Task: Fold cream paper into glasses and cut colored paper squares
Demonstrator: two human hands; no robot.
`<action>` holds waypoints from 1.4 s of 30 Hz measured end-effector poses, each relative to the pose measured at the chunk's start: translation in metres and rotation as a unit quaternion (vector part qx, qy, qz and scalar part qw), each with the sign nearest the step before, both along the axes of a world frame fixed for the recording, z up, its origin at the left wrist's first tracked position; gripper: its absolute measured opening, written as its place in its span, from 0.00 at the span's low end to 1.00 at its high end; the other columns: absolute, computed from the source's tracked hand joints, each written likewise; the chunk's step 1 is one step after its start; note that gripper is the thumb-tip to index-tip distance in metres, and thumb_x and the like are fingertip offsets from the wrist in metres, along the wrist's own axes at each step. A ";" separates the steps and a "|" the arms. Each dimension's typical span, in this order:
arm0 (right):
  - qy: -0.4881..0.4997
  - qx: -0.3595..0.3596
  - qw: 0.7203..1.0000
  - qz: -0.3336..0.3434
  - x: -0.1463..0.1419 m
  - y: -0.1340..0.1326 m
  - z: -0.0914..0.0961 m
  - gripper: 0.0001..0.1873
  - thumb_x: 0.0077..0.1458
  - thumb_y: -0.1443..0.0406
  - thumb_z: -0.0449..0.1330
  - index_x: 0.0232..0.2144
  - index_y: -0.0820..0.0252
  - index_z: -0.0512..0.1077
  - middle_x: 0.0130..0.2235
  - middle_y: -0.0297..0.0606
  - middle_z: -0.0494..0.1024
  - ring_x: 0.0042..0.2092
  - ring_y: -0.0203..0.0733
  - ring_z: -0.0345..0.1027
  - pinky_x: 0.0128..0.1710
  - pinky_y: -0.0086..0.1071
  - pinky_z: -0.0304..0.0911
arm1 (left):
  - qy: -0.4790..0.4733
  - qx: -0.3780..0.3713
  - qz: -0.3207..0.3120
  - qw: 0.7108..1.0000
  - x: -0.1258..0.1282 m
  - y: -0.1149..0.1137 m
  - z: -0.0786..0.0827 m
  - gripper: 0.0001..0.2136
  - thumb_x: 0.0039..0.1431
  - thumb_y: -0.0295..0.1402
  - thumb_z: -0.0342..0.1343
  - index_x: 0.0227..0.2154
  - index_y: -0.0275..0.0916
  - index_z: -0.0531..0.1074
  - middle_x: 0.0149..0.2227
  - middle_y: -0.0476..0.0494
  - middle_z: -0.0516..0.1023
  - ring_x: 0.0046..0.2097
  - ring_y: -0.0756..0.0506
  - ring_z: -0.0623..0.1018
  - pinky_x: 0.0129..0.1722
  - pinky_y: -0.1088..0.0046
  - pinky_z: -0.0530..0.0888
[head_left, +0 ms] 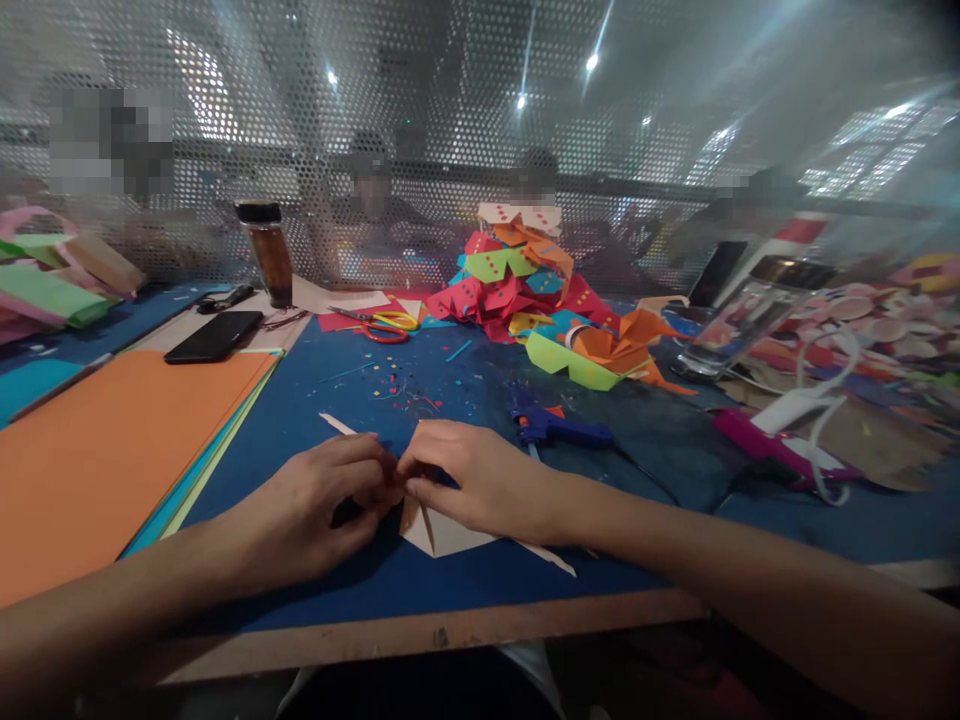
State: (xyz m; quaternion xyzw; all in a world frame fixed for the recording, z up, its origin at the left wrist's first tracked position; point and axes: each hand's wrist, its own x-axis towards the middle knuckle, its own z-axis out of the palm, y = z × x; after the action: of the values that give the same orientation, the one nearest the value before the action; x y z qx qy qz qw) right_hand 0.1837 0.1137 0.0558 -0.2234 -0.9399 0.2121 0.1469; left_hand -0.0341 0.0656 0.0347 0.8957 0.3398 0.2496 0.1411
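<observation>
My left hand [315, 510] and my right hand [480, 480] meet over a pale folded sheet of paper [442, 535] lying on the blue table top [360, 400]. Both hands pinch the paper where their fingertips come together, near its upper fold. A white corner of the sheet [337, 424] pokes out beyond my left fingers, and a long point [551, 558] runs out under my right wrist. Most of the sheet's middle is hidden by my hands.
A stack of orange and coloured card [112, 450] lies at the left, with a black phone [214, 336] and a jar [270, 255] behind it. Scissors [382, 325], a pile of folded paper boats [540, 300], a blue glue gun [559, 428] and a glass jar [742, 320] sit beyond. People are behind the mesh screen.
</observation>
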 end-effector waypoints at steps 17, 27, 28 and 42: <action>-0.004 -0.047 0.999 -0.024 -0.002 0.004 -0.009 0.05 0.56 0.69 0.58 0.35 0.58 0.74 0.37 0.35 0.72 0.38 0.37 0.65 0.39 0.31 0.59 | 0.019 -0.023 0.027 0.999 0.002 0.000 0.000 0.06 0.59 0.25 0.49 0.27 0.39 0.66 0.36 0.44 0.75 0.45 0.42 0.76 0.45 0.62 0.75; 0.002 -0.072 0.997 -0.012 -0.002 0.007 -0.005 0.04 0.57 0.66 0.61 0.35 0.57 0.75 0.36 0.34 0.72 0.37 0.37 0.66 0.38 0.31 0.59 | 0.011 -0.017 0.022 1.000 0.001 0.001 -0.001 0.07 0.60 0.25 0.49 0.28 0.40 0.67 0.35 0.46 0.74 0.41 0.45 0.76 0.48 0.60 0.74; 0.000 -0.074 0.997 -0.016 -0.002 0.007 -0.005 0.04 0.57 0.66 0.61 0.35 0.57 0.75 0.36 0.33 0.72 0.37 0.37 0.66 0.38 0.31 0.59 | 0.011 -0.016 0.021 1.000 0.001 0.001 -0.001 0.07 0.60 0.25 0.49 0.28 0.40 0.67 0.35 0.46 0.74 0.41 0.45 0.76 0.49 0.59 0.74; -0.003 -0.062 0.998 -0.034 -0.004 0.008 -0.009 0.04 0.55 0.65 0.61 0.34 0.57 0.76 0.36 0.33 0.72 0.35 0.36 0.65 0.35 0.30 0.57 | 0.008 -0.008 0.016 1.000 0.001 0.001 -0.001 0.06 0.59 0.24 0.50 0.28 0.40 0.67 0.35 0.45 0.74 0.40 0.46 0.76 0.48 0.61 0.74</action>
State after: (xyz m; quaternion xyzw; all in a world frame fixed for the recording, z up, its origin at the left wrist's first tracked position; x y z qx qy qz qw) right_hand 0.1794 0.1216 0.0464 -0.2645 -0.9174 0.2639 0.1370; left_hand -0.0332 0.0671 0.0338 0.8909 0.3576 0.2419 0.1412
